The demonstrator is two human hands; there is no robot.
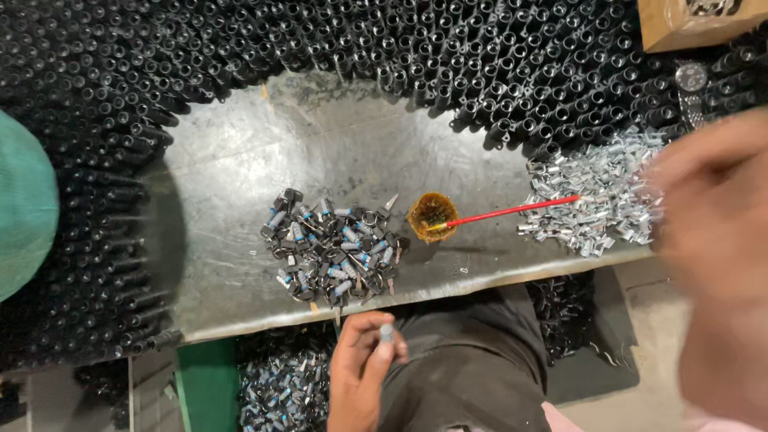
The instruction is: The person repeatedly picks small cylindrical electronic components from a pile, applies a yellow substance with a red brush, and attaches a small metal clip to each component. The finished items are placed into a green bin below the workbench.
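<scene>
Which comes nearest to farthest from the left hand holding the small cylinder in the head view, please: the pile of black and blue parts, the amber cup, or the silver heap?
From the left hand:
1. Pile of black and blue parts, just above it on the metal table.
2. Amber cup, up and to the right.
3. Silver heap, far right.

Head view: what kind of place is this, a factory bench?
Most likely a small assembly workshop. A metal bench is ringed by rows of black tubes, with a heap of small parts, a pile of silver pieces and a cup on it. The left hand holds one part.
</scene>
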